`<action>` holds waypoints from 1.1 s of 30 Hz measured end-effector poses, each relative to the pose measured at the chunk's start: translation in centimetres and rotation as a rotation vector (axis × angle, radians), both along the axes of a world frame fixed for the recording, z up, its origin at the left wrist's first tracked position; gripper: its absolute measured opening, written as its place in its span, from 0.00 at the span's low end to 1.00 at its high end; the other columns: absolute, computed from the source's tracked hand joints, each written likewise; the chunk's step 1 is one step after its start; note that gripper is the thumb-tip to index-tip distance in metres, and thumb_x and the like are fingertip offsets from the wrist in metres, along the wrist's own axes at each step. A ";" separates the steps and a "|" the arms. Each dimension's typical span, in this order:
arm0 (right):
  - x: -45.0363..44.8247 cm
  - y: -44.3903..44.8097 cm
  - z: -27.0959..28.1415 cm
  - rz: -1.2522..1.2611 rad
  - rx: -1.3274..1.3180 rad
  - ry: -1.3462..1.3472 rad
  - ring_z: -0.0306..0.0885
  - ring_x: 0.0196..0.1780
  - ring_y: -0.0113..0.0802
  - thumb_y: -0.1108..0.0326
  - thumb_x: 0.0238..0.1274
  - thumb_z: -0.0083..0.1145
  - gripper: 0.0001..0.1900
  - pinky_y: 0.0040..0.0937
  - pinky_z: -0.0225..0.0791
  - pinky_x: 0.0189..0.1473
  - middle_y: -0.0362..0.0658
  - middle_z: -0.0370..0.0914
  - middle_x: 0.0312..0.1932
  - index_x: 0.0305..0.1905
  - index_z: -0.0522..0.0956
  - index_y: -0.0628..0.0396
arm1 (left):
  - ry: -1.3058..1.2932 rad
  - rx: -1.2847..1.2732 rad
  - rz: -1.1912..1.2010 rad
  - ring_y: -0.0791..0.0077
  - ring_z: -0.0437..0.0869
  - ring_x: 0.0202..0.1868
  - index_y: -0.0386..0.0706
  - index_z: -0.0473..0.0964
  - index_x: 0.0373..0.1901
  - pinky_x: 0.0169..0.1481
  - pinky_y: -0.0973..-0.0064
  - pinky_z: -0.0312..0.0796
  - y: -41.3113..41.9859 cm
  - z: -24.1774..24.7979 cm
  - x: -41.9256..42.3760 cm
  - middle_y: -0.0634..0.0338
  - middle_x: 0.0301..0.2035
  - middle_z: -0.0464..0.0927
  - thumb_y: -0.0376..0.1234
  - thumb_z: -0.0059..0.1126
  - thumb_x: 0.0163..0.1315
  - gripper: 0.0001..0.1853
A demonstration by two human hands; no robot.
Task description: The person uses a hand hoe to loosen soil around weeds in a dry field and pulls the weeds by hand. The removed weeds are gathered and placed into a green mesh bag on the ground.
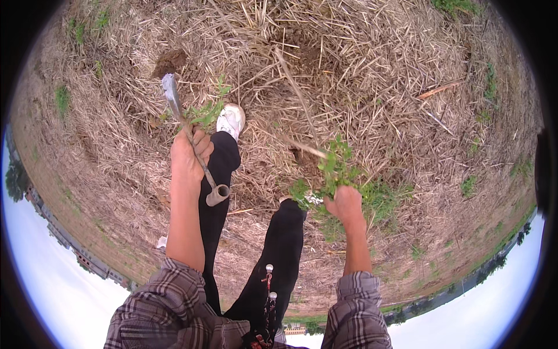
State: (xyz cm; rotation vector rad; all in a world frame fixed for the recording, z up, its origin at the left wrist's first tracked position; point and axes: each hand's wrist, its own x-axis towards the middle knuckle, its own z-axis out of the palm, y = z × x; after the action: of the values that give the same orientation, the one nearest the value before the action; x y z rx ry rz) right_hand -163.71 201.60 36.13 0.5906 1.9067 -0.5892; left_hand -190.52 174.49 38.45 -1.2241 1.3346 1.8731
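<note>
My left hand (190,152) is closed around the thin shaft of a metal digging tool (208,174). Its flat, pale blade points away from me, beside a dark patch of bare soil (170,62); a short hollow pipe forms its near end. Green leaves (208,114) show just beyond the knuckles, and I cannot tell whether they are held or growing. My right hand (347,203) grips a bunch of leafy green weeds (338,168) in front of my right shoe. A pale stalk (303,146) reaches from the leaves toward the upper left, slightly blurred.
Dry straw (370,65) covers the ground around both feet. My left shoe (231,120) stands beside the left hand. A long thin stalk (296,89) lies ahead, and a reddish stick (440,89) rests farther right. More green weeds (388,200) spread beside my right hand.
</note>
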 end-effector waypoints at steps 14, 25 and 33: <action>15.8 3.8 21.3 -0.088 0.016 0.192 0.81 0.43 0.59 0.63 0.56 0.63 0.19 0.49 0.76 0.47 0.59 0.82 0.37 0.52 0.79 0.56 | 0.170 -0.034 0.165 0.81 0.55 0.14 0.43 0.64 0.37 0.18 0.79 0.49 -0.4 23.7 3.6 0.68 0.18 0.58 0.34 0.39 0.74 0.07; -16.8 8.8 22.7 0.122 -0.010 0.456 0.81 0.40 0.57 0.65 0.60 0.58 0.15 0.49 0.75 0.44 0.60 0.81 0.34 0.50 0.80 0.59 | 0.246 -0.065 0.510 0.83 0.51 0.14 0.44 0.66 0.37 0.18 0.79 0.47 -4.1 23.7 -10.0 0.71 0.17 0.56 0.36 0.40 0.75 0.08; -42.3 11.8 10.2 0.290 0.024 0.577 0.80 0.48 0.56 0.64 0.63 0.57 0.20 0.47 0.74 0.51 0.60 0.80 0.47 0.57 0.74 0.62 | 0.134 -0.055 0.545 0.83 0.51 0.13 0.45 0.67 0.38 0.18 0.80 0.47 -1.8 20.7 -20.5 0.71 0.16 0.56 0.38 0.40 0.75 0.08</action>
State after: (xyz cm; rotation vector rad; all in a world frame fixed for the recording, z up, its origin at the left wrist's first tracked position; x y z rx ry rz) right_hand -205.99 213.37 46.36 0.1498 2.4861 -0.5868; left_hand -211.02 172.66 59.18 -1.6389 1.2047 2.3336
